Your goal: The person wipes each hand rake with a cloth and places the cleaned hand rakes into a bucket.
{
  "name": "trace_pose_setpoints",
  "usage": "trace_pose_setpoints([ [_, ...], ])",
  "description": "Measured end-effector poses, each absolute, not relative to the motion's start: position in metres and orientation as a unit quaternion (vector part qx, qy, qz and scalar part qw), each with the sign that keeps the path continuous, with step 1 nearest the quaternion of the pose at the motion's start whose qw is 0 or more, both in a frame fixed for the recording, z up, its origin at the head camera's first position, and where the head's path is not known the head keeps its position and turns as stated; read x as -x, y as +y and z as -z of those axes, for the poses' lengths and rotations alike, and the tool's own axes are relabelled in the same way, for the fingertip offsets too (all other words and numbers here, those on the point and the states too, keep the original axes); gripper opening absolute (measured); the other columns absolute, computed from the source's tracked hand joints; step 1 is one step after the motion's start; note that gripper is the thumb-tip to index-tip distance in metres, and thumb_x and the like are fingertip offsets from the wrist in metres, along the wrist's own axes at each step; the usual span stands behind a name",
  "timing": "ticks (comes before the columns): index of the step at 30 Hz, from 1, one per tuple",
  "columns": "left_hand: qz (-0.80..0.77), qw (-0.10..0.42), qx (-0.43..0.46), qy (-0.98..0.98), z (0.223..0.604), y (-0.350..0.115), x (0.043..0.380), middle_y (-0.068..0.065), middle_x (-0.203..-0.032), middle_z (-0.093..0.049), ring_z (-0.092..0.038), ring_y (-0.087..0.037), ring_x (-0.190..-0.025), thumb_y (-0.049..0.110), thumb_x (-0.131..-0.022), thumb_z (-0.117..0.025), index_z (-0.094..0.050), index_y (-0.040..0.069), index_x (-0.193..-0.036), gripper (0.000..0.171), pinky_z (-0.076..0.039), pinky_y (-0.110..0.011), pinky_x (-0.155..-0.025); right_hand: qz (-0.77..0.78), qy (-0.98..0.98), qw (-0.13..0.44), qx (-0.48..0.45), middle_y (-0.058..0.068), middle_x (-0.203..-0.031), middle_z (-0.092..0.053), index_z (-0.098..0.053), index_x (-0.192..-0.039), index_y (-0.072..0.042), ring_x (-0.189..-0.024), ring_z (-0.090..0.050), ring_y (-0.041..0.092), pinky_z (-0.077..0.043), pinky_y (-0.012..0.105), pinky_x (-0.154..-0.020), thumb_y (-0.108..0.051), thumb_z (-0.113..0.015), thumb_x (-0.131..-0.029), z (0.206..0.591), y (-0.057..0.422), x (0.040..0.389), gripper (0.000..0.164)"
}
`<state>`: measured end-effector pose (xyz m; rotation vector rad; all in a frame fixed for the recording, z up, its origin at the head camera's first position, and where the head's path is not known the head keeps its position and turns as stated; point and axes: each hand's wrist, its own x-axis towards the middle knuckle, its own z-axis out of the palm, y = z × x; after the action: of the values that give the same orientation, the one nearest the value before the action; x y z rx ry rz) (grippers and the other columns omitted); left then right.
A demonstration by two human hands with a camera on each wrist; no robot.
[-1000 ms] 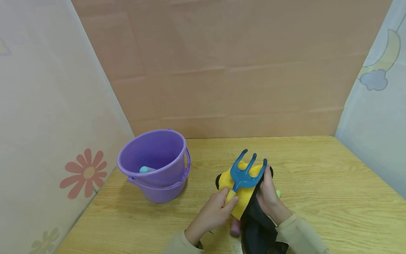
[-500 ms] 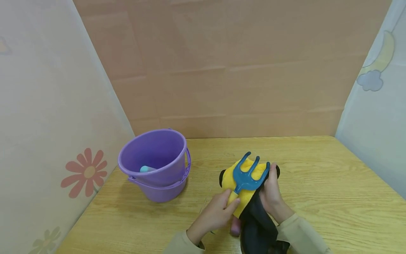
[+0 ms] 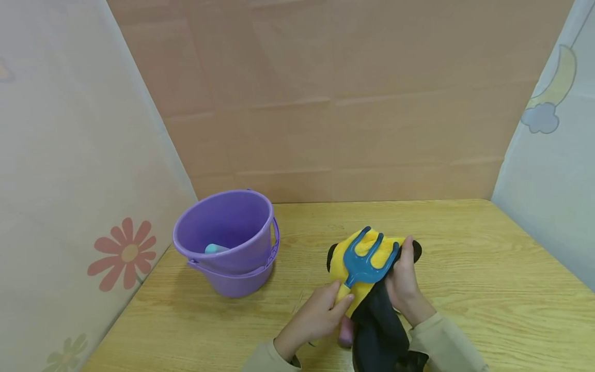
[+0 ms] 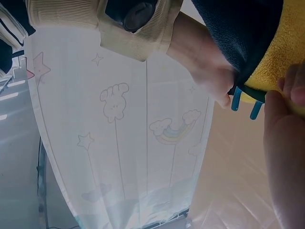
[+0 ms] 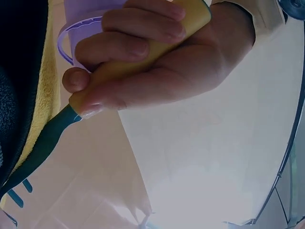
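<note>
Over the table [image 3: 460, 279] — fork [image 3: 364, 269], yellow cloth [image 3: 360, 297], shifted slightly right

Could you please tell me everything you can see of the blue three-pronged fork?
The fork has a glossy, plastic-looking blue head with three prongs curved at the tips, and a yellow handle. The left hand grips the handle with curled fingers. The prongs point away from the person, over the yellow side of a cloth; I cannot tell whether the head presses on it.
</note>
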<state>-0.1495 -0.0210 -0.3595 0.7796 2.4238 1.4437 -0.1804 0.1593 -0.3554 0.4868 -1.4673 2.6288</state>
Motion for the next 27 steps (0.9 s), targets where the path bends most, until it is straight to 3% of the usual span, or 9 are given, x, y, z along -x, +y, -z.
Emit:
trace_pose_setpoints([
  [8, -0.488, 0.148, -0.242, 0.826, 0.36, -0.022, 0.15, 0.004, -0.059, -0.038, -0.035, -0.006, -0.044, 0.023, -0.097, -0.047, -0.043, 0.009, -0.077, 0.025, -0.028, -0.019, -0.04, -0.846, -0.495, 0.063, -0.188, -0.004, -0.1, -0.053, -0.049, -0.104, -0.013, -0.099, -0.053, 0.006, -0.04, 0.018, -0.087, -0.051, -0.007, -0.094, 0.357, 0.163, 0.182, 0.057],
  [15, -0.484, 0.145, -0.252, 0.825, 0.362, -0.023, 0.151, 0.005, -0.061, -0.038, -0.035, -0.006, -0.045, 0.023, -0.097, -0.046, -0.043, 0.009, -0.078, 0.024, -0.027, -0.018, -0.04, -0.837, -0.505, 0.072, -0.199, -0.004, -0.098, -0.057, -0.05, -0.105, -0.013, -0.094, -0.057, 0.008, -0.045, 0.019, -0.082, -0.047, -0.008, -0.097, 0.358, 0.167, 0.183, 0.055],
  [21, -0.49, 0.142, -0.255, 0.822, 0.362, -0.023, 0.15, 0.005, -0.059, -0.038, -0.035, -0.005, -0.043, 0.022, -0.097, -0.047, -0.043, 0.009, -0.077, 0.024, -0.027, -0.017, -0.039, -0.824, -0.533, 0.069, -0.177, -0.007, -0.1, -0.053, -0.045, -0.109, -0.016, -0.098, -0.054, 0.005, -0.042, 0.018, -0.085, -0.048, -0.01, -0.096, 0.358, 0.168, 0.183, 0.05],
  [27, -0.489, 0.143, -0.255, 0.822, 0.362, -0.024, 0.149, 0.005, -0.058, -0.039, -0.036, -0.005, -0.043, 0.022, -0.096, -0.047, -0.043, 0.008, -0.077, 0.024, -0.027, -0.017, -0.039, -0.801, -0.57, 0.103, -0.153, -0.008, -0.102, -0.052, -0.043, -0.112, -0.015, -0.1, -0.052, 0.004, -0.04, 0.017, -0.087, -0.048, -0.012, -0.097, 0.359, 0.17, 0.186, 0.048],
])
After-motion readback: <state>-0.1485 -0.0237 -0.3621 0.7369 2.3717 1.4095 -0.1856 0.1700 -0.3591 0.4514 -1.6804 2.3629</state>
